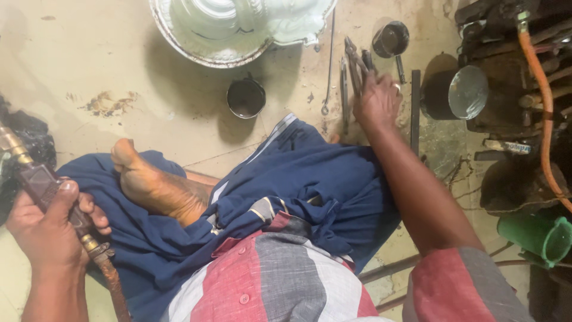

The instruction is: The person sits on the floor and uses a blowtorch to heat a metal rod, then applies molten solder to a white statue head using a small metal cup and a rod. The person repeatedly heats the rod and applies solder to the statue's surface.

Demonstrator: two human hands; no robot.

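Head view: left hand (47,229) clamped on torch (42,185); right hand (376,102) spread over pliers (356,59), far right. Could tip cup (390,40) or dark tin (246,97).

Torch handle (44,191) looks like tarnished, grimy brass; pliers (356,59) are dull dark metal, floor (89,59) rough stained concrete.

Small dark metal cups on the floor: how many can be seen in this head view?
2. One cup stands below the big white-filled basin; the other cup sits above the right hand, beside the tools. More may be hidden in the clutter at right.
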